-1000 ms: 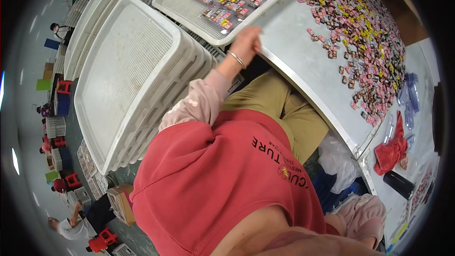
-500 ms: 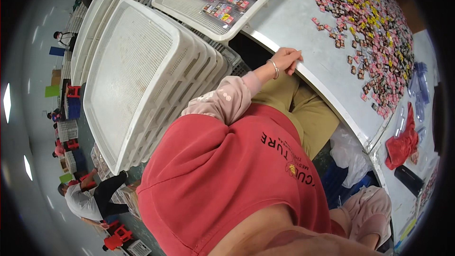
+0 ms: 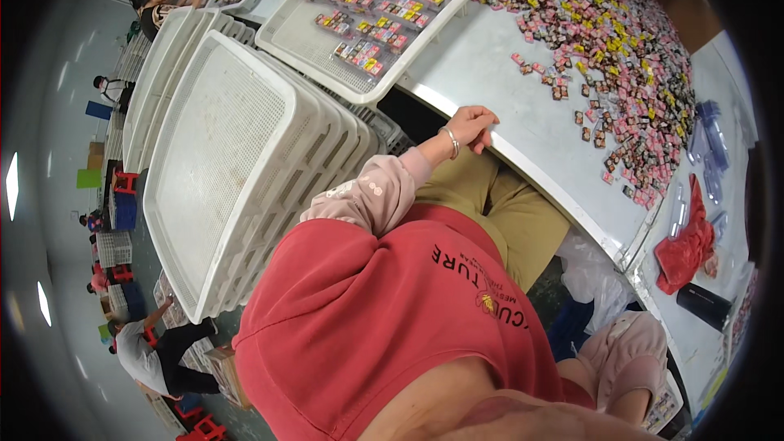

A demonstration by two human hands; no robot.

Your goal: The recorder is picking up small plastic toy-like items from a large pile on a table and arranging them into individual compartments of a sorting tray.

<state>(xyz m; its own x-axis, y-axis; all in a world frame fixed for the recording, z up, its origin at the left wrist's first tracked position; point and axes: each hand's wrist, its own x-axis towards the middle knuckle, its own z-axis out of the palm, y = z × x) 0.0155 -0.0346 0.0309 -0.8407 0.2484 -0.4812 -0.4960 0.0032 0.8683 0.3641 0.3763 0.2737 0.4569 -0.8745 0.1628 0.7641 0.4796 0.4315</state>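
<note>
My left hand (image 3: pixel 473 127) rests with its wrist bent at the near edge of the white table (image 3: pixel 535 135). Its fingers are curled in, and nothing shows in them. A silver bracelet (image 3: pixel 450 142) circles that wrist. Past the hand, many small pink, black and yellow printed pieces (image 3: pixel 612 73) lie loose across the tabletop. To its left, a white mesh tray (image 3: pixel 298 37) carries rows of clear packs (image 3: pixel 359 55) filled with similar pieces. My right arm, in a pink sleeve (image 3: pixel 625 351), is bent back at the lower right; its hand is out of the picture.
A tall stack of white mesh trays (image 3: pixel 220 106) stands close by my left arm. At the right lie a red cloth (image 3: pixel 684 249), a dark cylindrical object (image 3: pixel 704 305) and clear plastic containers (image 3: pixel 710 143). A white plastic bag (image 3: pixel 596 278) hangs below the table. Other people work at the left.
The view has shifted, so the table and trays sit further left and lower, and more filled packs show. My left hand stays curled at the table edge.
</note>
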